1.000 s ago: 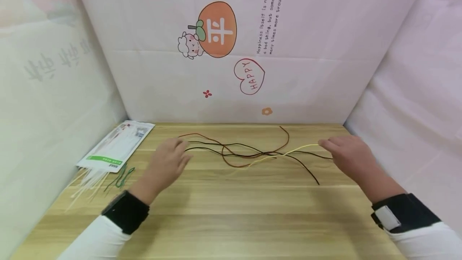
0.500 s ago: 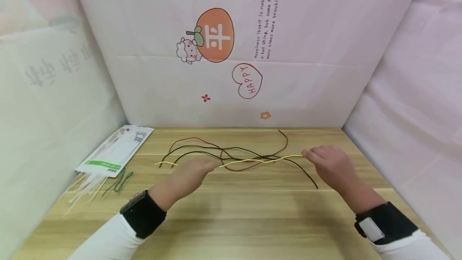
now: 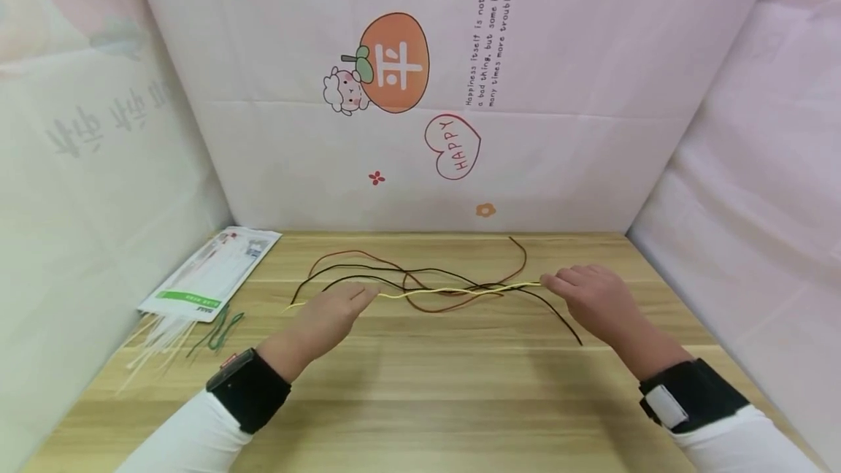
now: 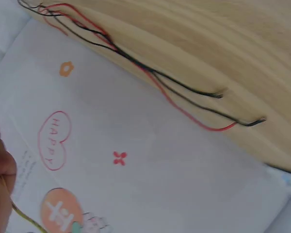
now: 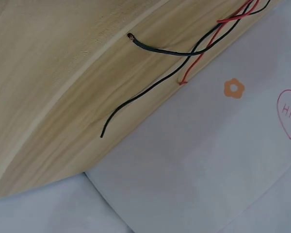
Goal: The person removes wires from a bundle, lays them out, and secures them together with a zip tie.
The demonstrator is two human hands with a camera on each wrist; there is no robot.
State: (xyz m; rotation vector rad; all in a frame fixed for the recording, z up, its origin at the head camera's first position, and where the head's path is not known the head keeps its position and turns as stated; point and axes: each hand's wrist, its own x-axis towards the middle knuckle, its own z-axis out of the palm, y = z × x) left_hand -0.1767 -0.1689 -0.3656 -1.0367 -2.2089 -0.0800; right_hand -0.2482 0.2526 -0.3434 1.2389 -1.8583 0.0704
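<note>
Across the centre of the head view I see the yellow wire (image 3: 453, 290) running left to right between the person's left-hand grip (image 3: 331, 316) and right-hand grip (image 3: 598, 305), its long axis along the line joining them. Both are pinched on it: beyond the right I see no wire, while a short tail pokes out past the left. From where I watch it crosses over the black and red wires (image 3: 355, 251); I can't tell whether it touches them. Sideways on the backdrop (image 3: 571, 152) I read "HAPPY" in a heart and, near upper centre, "Happiness itself is not a bad thing". At far left, the packet (image 3: 213, 272) has a green band with lettering I can't make out.
</note>
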